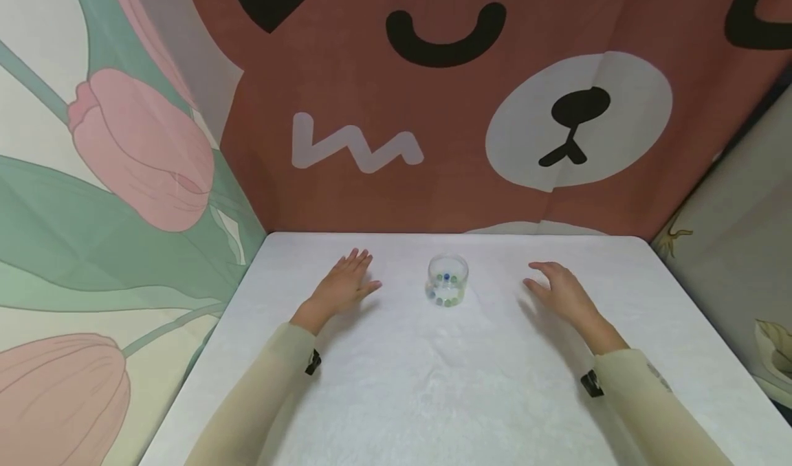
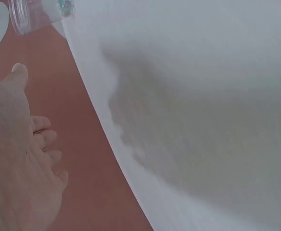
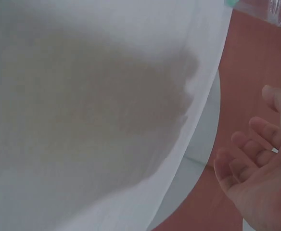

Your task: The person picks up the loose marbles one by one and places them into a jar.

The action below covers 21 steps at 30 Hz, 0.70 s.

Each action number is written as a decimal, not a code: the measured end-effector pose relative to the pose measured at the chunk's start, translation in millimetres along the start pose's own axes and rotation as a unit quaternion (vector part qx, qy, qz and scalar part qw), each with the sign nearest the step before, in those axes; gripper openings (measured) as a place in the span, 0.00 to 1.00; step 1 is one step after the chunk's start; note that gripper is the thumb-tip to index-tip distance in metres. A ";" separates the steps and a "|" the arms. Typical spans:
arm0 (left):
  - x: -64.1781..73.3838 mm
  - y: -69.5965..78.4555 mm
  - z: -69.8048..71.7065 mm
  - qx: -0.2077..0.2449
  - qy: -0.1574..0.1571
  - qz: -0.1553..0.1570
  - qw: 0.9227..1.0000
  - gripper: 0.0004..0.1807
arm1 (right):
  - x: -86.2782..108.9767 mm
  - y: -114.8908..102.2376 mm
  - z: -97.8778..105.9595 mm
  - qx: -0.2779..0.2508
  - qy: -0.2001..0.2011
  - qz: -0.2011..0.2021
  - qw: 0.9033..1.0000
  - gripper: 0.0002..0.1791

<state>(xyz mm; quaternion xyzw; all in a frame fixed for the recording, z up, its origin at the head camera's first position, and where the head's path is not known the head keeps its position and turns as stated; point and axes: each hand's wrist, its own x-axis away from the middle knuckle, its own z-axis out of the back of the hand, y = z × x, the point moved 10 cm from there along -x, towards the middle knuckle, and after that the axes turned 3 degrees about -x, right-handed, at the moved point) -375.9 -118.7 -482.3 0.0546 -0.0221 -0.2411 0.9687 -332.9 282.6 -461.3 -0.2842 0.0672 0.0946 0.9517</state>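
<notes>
A clear round jar (image 1: 448,271) stands upright on the white table, with several blue and green glass-like beads (image 1: 447,302) at its bottom. To its left my left hand (image 1: 342,285) hovers above the tabletop, fingers extended and thumb pointing toward the jar. On the other side my right hand (image 1: 562,294) is held up, its fingers relaxed and slightly bent. Neither hand touches anything. The jar (image 2: 32,14) shows at the top edge of the left wrist view, above the left hand (image 2: 22,154). In the right wrist view the jar's rim (image 3: 279,12) is at the upper right corner.
The white table (image 1: 433,383) has its far edge against a reddish-brown cloth (image 1: 346,205) printed with a bear face. A cloth with tulips (image 1: 148,150) hangs on the left, and a pale patterned cloth (image 1: 742,198) on the right. Both hands cast shadows on the tabletop.
</notes>
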 end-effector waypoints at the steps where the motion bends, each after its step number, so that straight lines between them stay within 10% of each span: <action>1: 1.3 -2.5 0.4 0.000 0.002 0.005 1.000 0.45 | 0.7 1.2 -0.9 0.008 -0.006 -0.002 1.000 0.29; 21: 21.8 -26.0 0.6 -0.011 0.008 0.073 0.997 0.56 | 15.3 19.9 -16.3 0.117 -0.085 -0.042 0.989 0.49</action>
